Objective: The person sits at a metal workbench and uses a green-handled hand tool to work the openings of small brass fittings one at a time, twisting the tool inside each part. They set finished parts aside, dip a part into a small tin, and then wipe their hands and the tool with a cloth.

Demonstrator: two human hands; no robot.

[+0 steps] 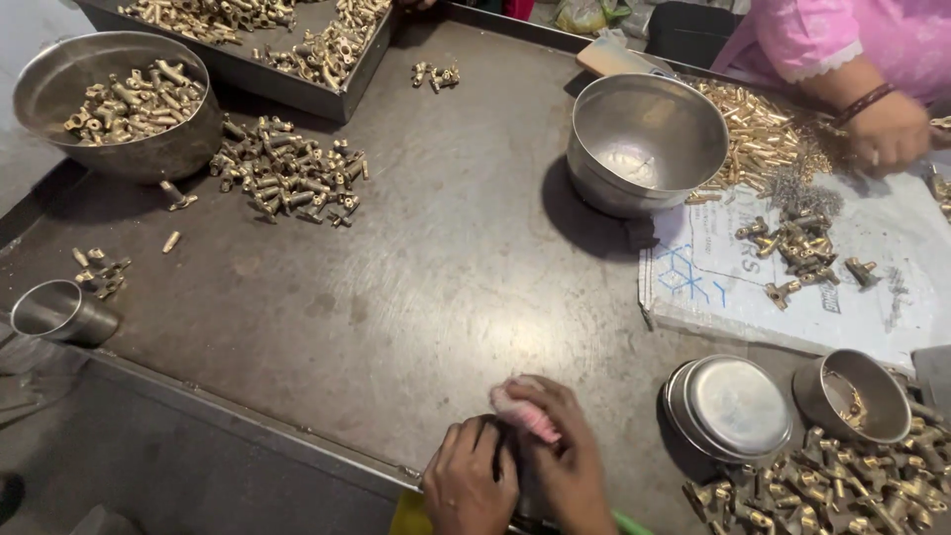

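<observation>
Pink cloth (525, 411) is lying slantwise under the right hand (565, 461), fingers clamped on it; the left hand (471, 485) is curling shut, touching alongside

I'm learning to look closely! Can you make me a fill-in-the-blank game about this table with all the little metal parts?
1. The right hand holds a small ____ cloth.
2. The big steel bowl in the middle of the table is ____ inside.
3. The flat steel lid has a ____ shape.

Missing words: pink; empty; round
</observation>
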